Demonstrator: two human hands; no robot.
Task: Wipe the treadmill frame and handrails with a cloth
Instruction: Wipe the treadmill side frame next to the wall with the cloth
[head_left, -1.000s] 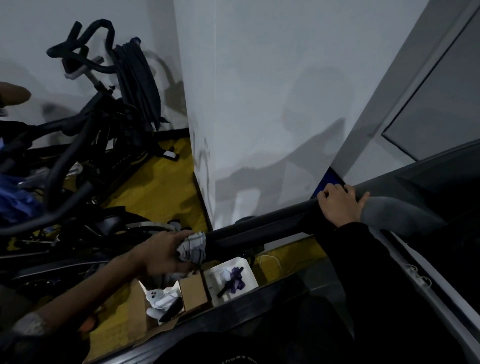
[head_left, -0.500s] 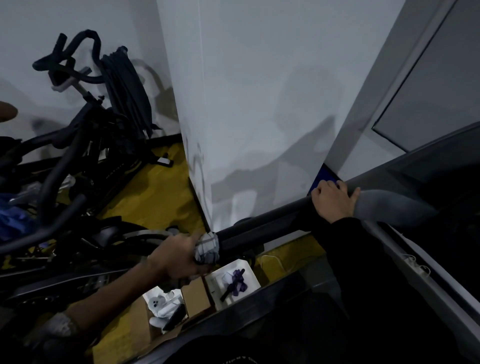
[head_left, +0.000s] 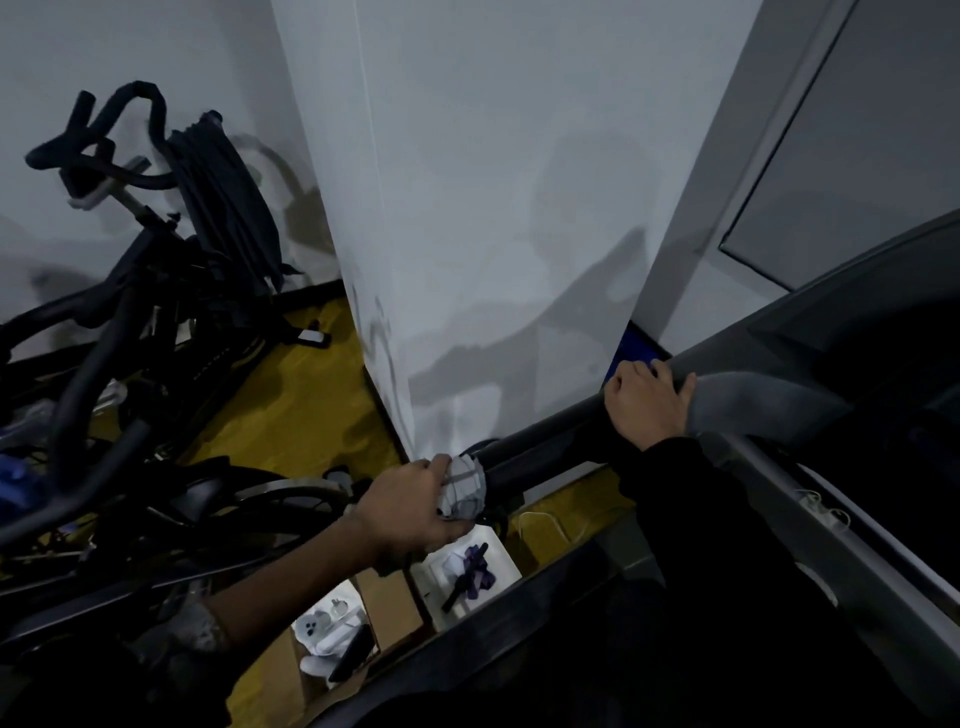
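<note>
Cloth (head_left: 464, 488) against handrail (head_left: 545, 446) end

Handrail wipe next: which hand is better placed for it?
Left. The left hand grips the cloth wrapped on the end of the handrail; the right hand only grips the bare rail farther up, with no cloth.

Your cloth (head_left: 464, 488) covers the handrail (head_left: 545, 444) tip; your right hand (head_left: 647, 402) hides its fingertips behind the rail. Bike (head_left: 83, 374) cut off at nine o'clock; box (head_left: 501, 558) contents at six too small to tell
</note>
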